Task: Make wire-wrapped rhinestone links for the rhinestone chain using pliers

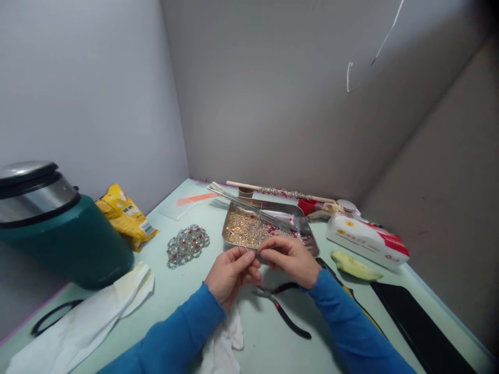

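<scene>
My left hand (236,270) is closed in a pinch, thumb against the index finger, at the near rim of a metal tray (314,245). Meeting it fingertip to fingertip, my right hand (290,258) pinches too. A thin wire (255,251) shows faintly between the fingertips; whatever else they hold is hidden. Gold beads (242,228) fill the tray's left side, with red and clear beads to the right. A bundle of thin straight wires (234,196) lies across the tray. Below my hands are pliers (278,301) with black handles, jaws toward the left.
A beaded mesh piece (187,245) lies left of the tray, near a yellow packet (127,215) and a large green flask (66,239). White cloth (226,343) is under my left wrist. Rightward are a tissue pack (364,239), a pale green vegetable piece (355,265) and a black slab (417,322).
</scene>
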Motion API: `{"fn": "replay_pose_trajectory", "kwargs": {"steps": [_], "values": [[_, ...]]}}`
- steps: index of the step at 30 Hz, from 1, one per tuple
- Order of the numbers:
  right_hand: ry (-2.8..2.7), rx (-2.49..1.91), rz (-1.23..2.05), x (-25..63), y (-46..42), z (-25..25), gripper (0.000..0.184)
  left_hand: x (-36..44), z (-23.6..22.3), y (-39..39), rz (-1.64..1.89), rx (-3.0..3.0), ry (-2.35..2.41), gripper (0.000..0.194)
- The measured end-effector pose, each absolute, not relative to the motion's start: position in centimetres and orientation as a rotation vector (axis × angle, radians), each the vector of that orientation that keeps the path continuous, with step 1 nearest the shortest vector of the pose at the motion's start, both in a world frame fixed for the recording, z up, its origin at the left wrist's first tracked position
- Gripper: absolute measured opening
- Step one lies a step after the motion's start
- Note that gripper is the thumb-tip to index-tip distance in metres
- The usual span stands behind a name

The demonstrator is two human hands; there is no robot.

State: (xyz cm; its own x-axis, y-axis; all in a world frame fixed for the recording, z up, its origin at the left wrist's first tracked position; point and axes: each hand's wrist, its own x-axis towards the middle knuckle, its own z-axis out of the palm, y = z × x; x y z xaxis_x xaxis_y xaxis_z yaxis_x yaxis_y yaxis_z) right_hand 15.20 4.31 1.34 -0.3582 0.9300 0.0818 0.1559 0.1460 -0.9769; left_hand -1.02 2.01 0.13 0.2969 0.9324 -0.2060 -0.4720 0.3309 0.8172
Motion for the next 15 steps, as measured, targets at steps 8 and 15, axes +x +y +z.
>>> {"fn": "replay_pose_trajectory", "kwargs": {"steps": [8, 15], "values": [[-1.637, -1.034, 1.205, 14.68, 4.22, 1.12, 0.009, -1.19, 0.36, 2.12, 1.054, 0.702, 0.735, 0.016], [-1.728, -1.048, 1.057, 14.56, 4.0, 1.06, 0.012, -1.35, 0.46, 2.3, 1.003, 0.713, 0.755, 0.012]]}}
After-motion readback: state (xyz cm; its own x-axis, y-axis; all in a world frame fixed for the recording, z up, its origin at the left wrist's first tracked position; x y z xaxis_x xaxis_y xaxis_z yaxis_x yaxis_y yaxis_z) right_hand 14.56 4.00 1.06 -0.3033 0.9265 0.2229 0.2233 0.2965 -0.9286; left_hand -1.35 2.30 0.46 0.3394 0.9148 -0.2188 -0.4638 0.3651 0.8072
